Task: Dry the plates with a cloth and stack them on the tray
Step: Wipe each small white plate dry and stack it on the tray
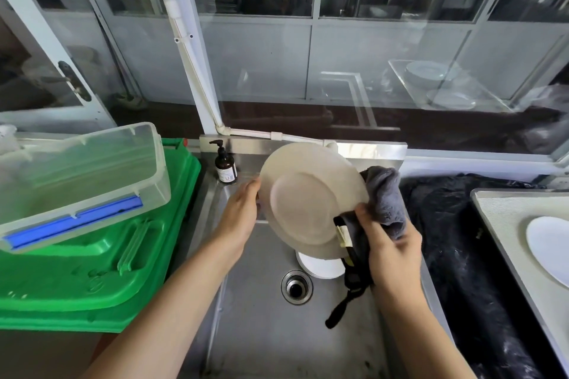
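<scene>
Wiping plate [311, 197] above sink [261, 317]: left hand [238, 215] pinching rim, right hand [391, 243] clutching cloth [385, 197]. Risk: wet edge slipping, dropping onto plate below.

Cream plate [309, 197]; grey cloth [385, 200] with black trim; white plate [551, 248] on pale tray [498, 218]; green crate [101, 271]; clear box [83, 175], blue strip; brown bottle [225, 164], black pump; steel sink [261, 317].

At nine o'clock, clear plastic container [83, 181] resting on green bin lid [101, 261]. At eleven, brown pump bottle [225, 163] beside steel sink [261, 332]. At three, black plastic sheet [462, 255].
</scene>
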Tool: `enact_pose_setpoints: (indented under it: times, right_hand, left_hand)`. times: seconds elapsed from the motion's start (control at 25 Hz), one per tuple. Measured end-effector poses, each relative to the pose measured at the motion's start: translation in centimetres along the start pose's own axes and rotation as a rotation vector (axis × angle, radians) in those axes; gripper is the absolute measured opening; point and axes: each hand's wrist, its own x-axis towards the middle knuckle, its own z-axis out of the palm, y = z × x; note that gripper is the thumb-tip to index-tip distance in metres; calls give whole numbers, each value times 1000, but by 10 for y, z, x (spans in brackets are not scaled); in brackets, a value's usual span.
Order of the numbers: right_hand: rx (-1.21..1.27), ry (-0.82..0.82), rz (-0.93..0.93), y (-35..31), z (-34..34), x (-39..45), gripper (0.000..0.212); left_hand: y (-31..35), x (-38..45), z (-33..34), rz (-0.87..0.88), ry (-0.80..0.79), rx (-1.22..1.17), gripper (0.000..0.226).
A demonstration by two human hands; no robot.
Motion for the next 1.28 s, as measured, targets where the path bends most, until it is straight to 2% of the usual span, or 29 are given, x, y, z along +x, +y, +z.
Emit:
enact_pose_setpoints:
  times: [0.16, 0.36, 0.52, 0.68, 0.76, 0.92, 1.08, 1.28]
  right_hand:
    - [108, 91, 59, -1, -1, 7, 8]
    - [226, 150, 175, 0, -2, 5, 11]
    - [155, 217, 195, 4, -3, 4, 15]
    - [-85, 279, 77, 2, -4, 2, 28]
    - [-167, 244, 12, -4, -2, 5, 38]
    - [-302, 87, -175, -9, 1, 24, 27]
    - [-474, -138, -391, -7, 16, 36, 50]
    - [-636, -364, -722, 5, 37, 34, 57]
  left_hand:
    - [1, -1, -4, -112, -36, -277, 29]
    - [5, -15, -4, -162, -230, -480, 57]
    - [11, -22, 1, -138, -270, -469, 58]
    - [17, -27, 7, -111, -262, -462, 44]
    - [19, -29, 9, -93, -260, -444, 46]
    - [18, -34, 14, -39, -255, -394, 49]
    - [20, -37, 20, 9, -224, -356, 17]
    - [24, -39, 25, 9, -187, -362, 36]
